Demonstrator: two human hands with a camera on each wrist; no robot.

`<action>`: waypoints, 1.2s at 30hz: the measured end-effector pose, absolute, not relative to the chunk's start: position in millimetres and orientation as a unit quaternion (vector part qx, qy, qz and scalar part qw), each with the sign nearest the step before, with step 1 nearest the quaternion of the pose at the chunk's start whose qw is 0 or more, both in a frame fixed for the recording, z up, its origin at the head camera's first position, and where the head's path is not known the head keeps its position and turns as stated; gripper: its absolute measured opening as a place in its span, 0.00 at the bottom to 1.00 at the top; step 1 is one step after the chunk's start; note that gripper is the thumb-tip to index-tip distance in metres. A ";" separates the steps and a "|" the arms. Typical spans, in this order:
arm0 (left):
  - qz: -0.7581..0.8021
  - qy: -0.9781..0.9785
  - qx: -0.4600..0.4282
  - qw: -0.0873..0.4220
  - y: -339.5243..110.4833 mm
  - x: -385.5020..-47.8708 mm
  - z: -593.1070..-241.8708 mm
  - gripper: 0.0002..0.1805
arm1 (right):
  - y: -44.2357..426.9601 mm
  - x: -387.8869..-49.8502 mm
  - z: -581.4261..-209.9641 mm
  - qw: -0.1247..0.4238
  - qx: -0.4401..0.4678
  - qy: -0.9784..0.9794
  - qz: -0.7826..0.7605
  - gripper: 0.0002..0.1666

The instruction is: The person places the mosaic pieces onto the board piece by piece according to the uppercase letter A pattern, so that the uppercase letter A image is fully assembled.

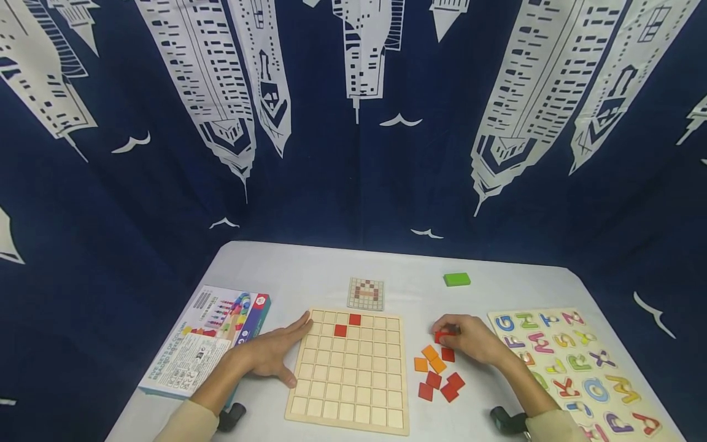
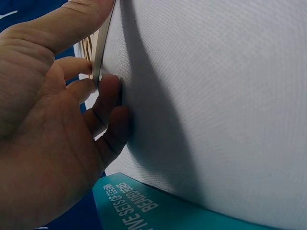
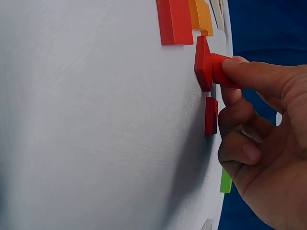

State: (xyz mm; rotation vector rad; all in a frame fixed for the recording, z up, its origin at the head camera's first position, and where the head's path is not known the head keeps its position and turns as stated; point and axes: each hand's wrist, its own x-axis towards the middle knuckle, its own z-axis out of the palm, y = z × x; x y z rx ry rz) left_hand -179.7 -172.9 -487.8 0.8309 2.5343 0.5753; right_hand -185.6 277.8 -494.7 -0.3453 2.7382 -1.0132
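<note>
My right hand (image 1: 472, 337) pinches a red square tile (image 3: 221, 71) between thumb and fingertips, just above the table. Right beside the pinched tile is another red tile (image 3: 203, 64); whether they touch I cannot tell. A further red tile (image 3: 211, 116) lies under the curled fingers. Fingers spread, my left hand (image 1: 270, 351) rests at the left edge of a wooden grid board (image 1: 347, 425), its thumb and fingertips touching that edge. Two red squares, an upper one (image 1: 355, 319) and a lower one (image 1: 340, 331), sit in the board's top rows.
Between board and right hand lie three orange tiles (image 1: 421, 364) and several red tiles (image 1: 425, 391). A pattern card (image 1: 366, 294) is behind the board, a green block (image 1: 456, 280) back right. A box (image 1: 188, 362) stands left, a letter board (image 1: 577, 374) right.
</note>
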 end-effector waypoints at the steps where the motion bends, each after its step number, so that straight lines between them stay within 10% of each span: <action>1: 0.207 0.909 0.298 0.205 -172.9 -179.8 -487.9 0.67 | 277.4 -185.7 -494.4 0.100 -0.110 0.927 -0.345 0.12; 36: 0.207 0.909 0.294 0.209 -172.7 -178.3 -484.7 0.66 | 257.4 -186.7 -494.8 0.060 -0.031 0.906 -0.417 0.12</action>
